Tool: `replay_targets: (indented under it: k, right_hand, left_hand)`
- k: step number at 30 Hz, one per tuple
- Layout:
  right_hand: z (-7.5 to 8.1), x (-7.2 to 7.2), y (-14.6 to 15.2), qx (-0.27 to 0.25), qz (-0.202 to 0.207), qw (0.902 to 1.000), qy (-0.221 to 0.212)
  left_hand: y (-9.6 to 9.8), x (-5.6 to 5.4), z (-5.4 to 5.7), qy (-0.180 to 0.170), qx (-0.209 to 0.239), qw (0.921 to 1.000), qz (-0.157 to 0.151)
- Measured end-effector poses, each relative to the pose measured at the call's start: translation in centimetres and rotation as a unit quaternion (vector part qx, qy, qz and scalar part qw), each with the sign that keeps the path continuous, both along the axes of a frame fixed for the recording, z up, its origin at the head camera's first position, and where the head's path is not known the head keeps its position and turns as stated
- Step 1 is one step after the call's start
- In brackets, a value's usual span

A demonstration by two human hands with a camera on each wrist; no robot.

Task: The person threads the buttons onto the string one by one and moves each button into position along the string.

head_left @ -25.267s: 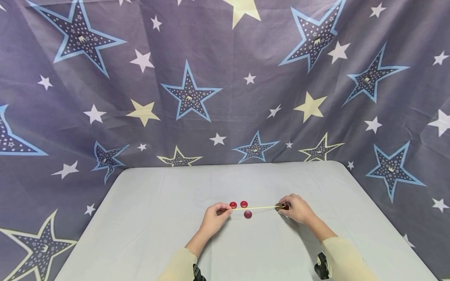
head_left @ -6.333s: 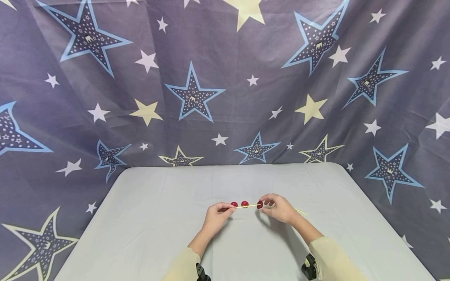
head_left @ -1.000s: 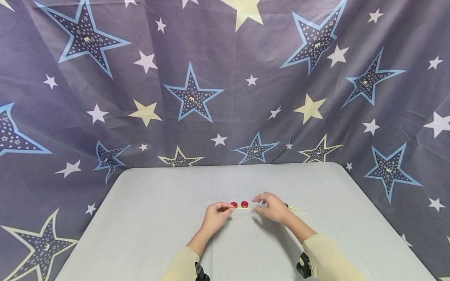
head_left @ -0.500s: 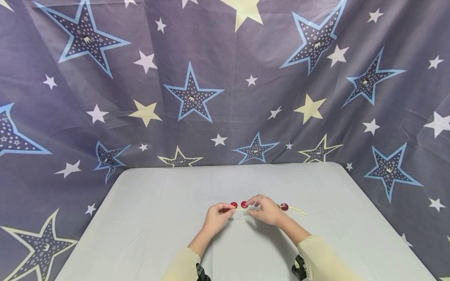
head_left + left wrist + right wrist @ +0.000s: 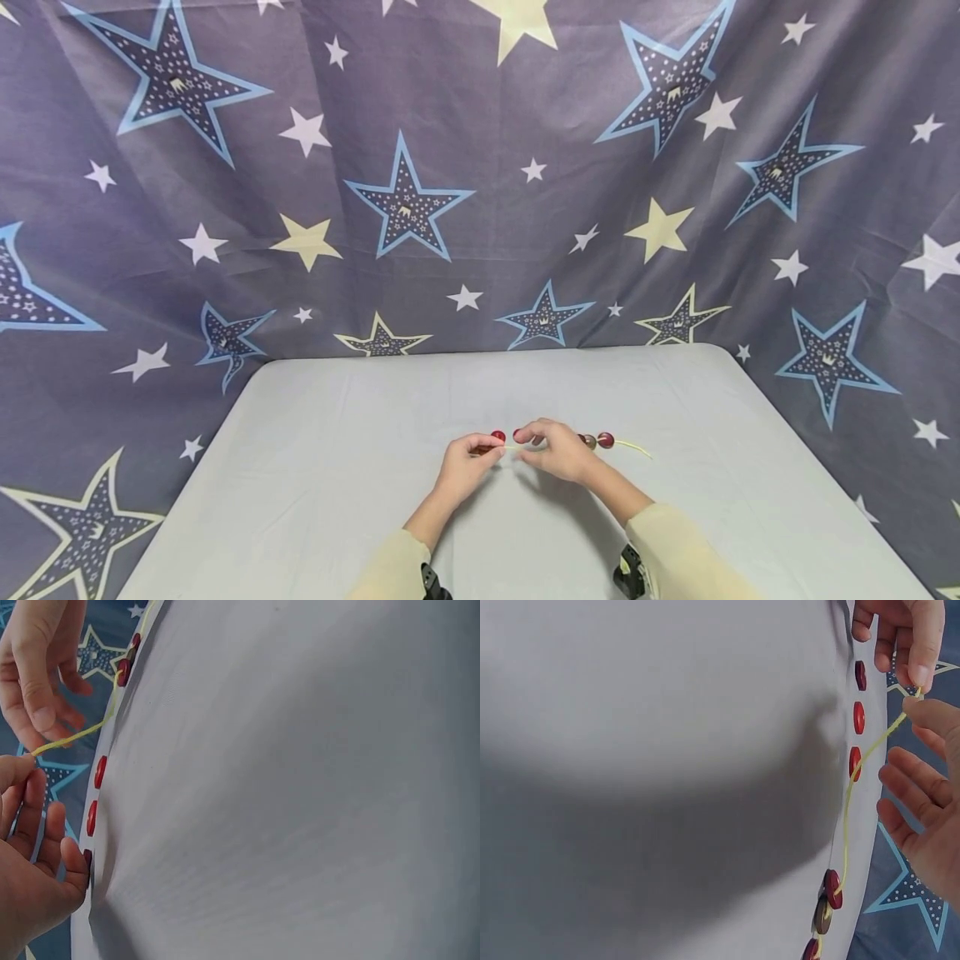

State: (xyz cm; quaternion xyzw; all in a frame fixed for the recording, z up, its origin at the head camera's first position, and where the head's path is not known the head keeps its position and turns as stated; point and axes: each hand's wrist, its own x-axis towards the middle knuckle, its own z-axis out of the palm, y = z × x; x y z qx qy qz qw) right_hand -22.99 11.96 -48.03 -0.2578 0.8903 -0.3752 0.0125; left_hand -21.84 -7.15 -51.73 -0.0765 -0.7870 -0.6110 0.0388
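Right wrist view: the left hand's point(image 5: 922, 634) grip is closed, pinching the yellow string point(image 5: 845, 825). Beside it, the right hand's point(image 5: 939, 825) fingers are part-curled; whether they hold it cannot be told. String runs through 3 discs point(image 5: 823, 915) on the table point(image 5: 667, 712); 3 loose discs point(image 5: 859, 718) lie near.

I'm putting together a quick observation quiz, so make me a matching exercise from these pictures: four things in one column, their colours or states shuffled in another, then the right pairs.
Things:
1. Cord
2. Brown button
3. Bright red buttons
4. Left hand

Colours or states:
A. Lying unthreaded
B. Pinching
C. Threaded
D. Yellow

Pairs: 1-D, 2-C, 3-A, 4-B
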Motion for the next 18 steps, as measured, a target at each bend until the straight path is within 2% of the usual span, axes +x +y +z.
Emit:
replay_targets:
  k: [9, 18]
  right_hand:
    - [0.02, 0.24, -0.34, -0.001, -0.002, 0.9997, -0.022]
    - [-0.15, 0.13, -0.63, -0.004, 0.0, 0.9998, -0.022]
  left_hand:
    - [0.18, 0.25, 0.18, 0.011, 0.002, 0.9999, -0.006]
    - [0.32, 0.34, 0.28, 0.003, 0.005, 1.0, -0.005]
